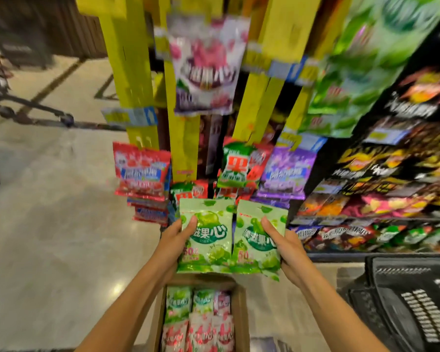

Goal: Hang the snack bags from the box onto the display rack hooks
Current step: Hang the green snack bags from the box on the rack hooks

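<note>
To my far left the pale polished stone floor (48,224) runs off toward the dark wheeled frame of a cart (23,107); nearer in, red strawberry-print snack bags (141,171) hang in a stack off the tall yellow display rack (127,59); my left hand (174,240) grips a pale green glossy grape-print snack bag (206,237) by its left edge, thumb across the front, fingers behind; touching it on the right is a second green bag of the same kind (258,240), which my right hand (281,246) holds the same way, thumb on the face; both sit above the open brown cardboard box (239,313), which has green and pink bags packed upright inside; further right, purple bags (287,171) hang on the rack, then dark shelves of crisp packets (391,161), and a black plastic basket (404,301) at my right. I judge I am mid-carry, bags lifted, not yet hung; next calls for finding a free hook, though blur hides the hooks, and threading each bag's top hole on.
</note>
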